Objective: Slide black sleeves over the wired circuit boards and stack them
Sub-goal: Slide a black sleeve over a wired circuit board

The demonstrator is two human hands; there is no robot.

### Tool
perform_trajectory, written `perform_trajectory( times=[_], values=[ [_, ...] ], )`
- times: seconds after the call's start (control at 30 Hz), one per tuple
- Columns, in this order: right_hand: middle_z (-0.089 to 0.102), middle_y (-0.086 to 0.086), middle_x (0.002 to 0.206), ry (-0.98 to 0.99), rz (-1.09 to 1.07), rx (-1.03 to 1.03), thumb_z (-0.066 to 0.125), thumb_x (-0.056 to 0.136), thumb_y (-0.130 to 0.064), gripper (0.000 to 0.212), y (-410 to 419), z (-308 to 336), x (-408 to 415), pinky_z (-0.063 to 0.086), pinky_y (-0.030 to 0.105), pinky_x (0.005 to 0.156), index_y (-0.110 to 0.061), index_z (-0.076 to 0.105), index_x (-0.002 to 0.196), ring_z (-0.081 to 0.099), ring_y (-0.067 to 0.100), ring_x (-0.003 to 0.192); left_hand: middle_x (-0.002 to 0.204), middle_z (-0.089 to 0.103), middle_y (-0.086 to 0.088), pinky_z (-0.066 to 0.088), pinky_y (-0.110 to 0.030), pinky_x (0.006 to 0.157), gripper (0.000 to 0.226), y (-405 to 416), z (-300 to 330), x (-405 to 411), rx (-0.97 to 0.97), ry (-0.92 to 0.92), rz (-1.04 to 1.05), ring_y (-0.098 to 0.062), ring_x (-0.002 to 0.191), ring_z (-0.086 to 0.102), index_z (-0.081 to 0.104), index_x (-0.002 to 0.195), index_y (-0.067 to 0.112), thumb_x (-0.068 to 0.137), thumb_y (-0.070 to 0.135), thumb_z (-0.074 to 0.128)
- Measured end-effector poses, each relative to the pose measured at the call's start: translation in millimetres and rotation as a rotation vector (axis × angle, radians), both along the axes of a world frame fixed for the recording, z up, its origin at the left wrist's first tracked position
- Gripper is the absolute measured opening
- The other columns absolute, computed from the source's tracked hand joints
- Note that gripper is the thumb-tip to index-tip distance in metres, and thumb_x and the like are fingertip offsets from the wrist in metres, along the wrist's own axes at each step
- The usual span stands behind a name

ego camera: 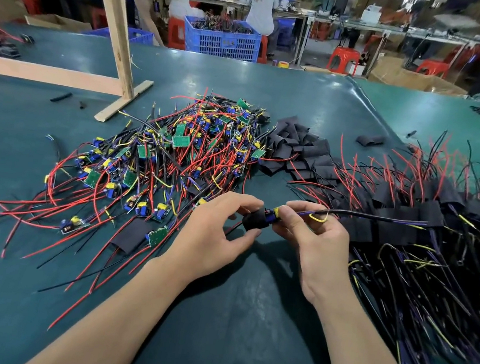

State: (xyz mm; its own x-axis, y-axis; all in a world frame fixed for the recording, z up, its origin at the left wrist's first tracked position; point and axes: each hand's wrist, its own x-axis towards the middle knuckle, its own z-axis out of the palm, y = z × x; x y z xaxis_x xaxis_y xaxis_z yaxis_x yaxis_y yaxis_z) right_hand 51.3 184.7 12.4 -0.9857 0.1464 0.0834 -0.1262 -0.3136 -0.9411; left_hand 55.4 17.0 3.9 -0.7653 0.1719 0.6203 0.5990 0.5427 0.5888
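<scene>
Workshop bg: people seated at far benches, blue crate (222, 38) full of wired parts, red stools. I'm looking down on a dark green tabletop (246, 318). Far left, a wooden frame (112, 30) stands on it, base bar running to the left edge. Next, center-left, a big heap of bare circuit boards (177, 144) w/ red and black wires fanning out toward me; one board near the heap's front edge lies half inside a flat sleeve (129, 236). Then my left hand (214, 233), thumb and fingers curled round a black sleeve (253, 220), holding it just off the surface. The sleeve's mouth sits over the end of a wired circuit board (271, 213); blue and yellow parts show between the two hands. My right hand (316, 242) pinches that board's exposed end btwn thumb and forefinger, its black, purple and yellow leads trailing out to the right. Behind the hands, a loose pile of empty black sleeves (300, 150). Far right, the stack of sleeved boards (409, 220), wires spreading toward the tabletop's right and near edges.
</scene>
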Motion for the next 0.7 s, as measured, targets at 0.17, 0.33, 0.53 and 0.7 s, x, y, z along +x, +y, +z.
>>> perform_trajectory(
  times=[0.17, 0.33, 0.53, 0.7],
  values=[
    [0.073, 0.004, 0.074, -0.032, 0.016, -0.028, 0.074, 0.079, -0.002, 0.011, -0.7, 0.7, -0.5, 0.057, 0.024, 0.066, -0.011, 0.071, 0.075, 0.07, 0.016, 0.07, 0.106, 0.069, 0.006, 0.048, -0.019, 0.088, 0.038, 0.0, 0.4, -0.9, -0.017, 0.026, -0.009, -0.006, 0.098, 0.063, 0.068, 0.111, 0.01, 0.076, 0.002, 0.08],
    [0.073, 0.006, 0.075, -0.098, 0.035, -0.152, 0.075, 0.072, -0.006, 0.008, 1.2, 2.2, -1.8, 0.057, 0.023, 0.064, -0.011, 0.069, 0.071, 0.071, 0.018, 0.07, 0.104, 0.07, 0.007, 0.05, -0.02, 0.089, 0.036, 0.3, -0.7, -2.1, 0.064, 0.007, -0.039, -0.005, 0.096, 0.065, 0.068, 0.11, 0.009, 0.077, 0.001, 0.079],
    [0.073, 0.006, 0.071, -0.06, -0.014, 0.027, 0.075, 0.08, -0.003, 0.008, -0.9, -0.6, 1.1, 0.057, 0.025, 0.064, -0.006, 0.069, 0.079, 0.068, 0.017, 0.065, 0.101, 0.07, 0.005, 0.054, -0.029, 0.085, 0.032, -0.6, -1.3, -2.1, 0.091, 0.016, -0.068, -0.011, 0.093, 0.067, 0.069, 0.108, 0.009, 0.079, 0.001, 0.079],
    [0.071, 0.001, 0.066, -0.081, -0.048, 0.1, 0.08, 0.078, -0.009, 0.012, -1.2, -1.3, 0.4, 0.054, 0.021, 0.057, -0.008, 0.069, 0.079, 0.068, 0.013, 0.063, 0.104, 0.069, 0.002, 0.054, -0.033, 0.087, 0.029, -1.4, -1.2, -3.1, 0.103, 0.076, -0.065, -0.013, 0.098, 0.066, 0.069, 0.105, 0.007, 0.079, -0.002, 0.077]
  ],
)
